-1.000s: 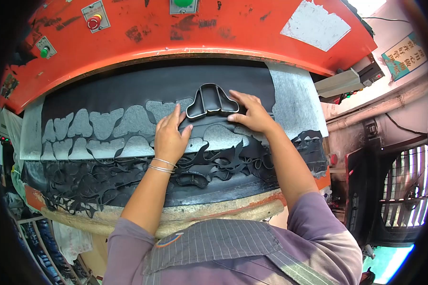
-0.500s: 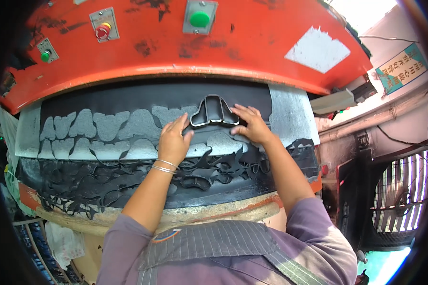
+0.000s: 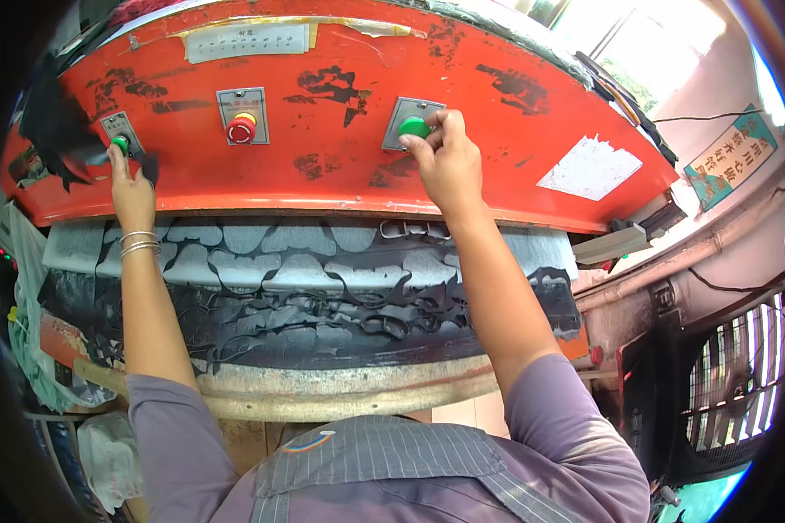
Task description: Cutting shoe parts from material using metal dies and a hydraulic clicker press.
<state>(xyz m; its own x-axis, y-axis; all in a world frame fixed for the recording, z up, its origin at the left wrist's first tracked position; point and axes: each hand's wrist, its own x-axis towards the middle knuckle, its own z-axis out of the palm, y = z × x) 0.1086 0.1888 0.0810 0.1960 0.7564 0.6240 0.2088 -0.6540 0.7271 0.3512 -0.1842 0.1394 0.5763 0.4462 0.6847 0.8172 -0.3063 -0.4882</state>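
My left hand [image 3: 134, 197] reaches up to the red press front, its fingertips at a small green push button [image 3: 120, 143] and its fingers mostly stretched out. My right hand [image 3: 454, 167] is at a large green push button [image 3: 412, 129], thumb and curled fingers against its edge. Under the press's lower edge lies a metal cutting die [image 3: 412, 230], partly hidden by the red front. It rests on black sheet material [image 3: 355, 260] full of cut-out gaps, over a pale cutting board [image 3: 70, 246].
Between the buttons sits a red emergency stop button [image 3: 241, 129]. Tangled black offcuts [image 3: 323, 314] lie along the near side of the press bed, behind a worn front edge [image 3: 340, 388]. A large black fan [image 3: 733, 366] stands at the right.
Both hands have left the cutting die and moved up to the two green buttons, the left hand far to the left. The view has tilted up, and the press front now covers part of the die.
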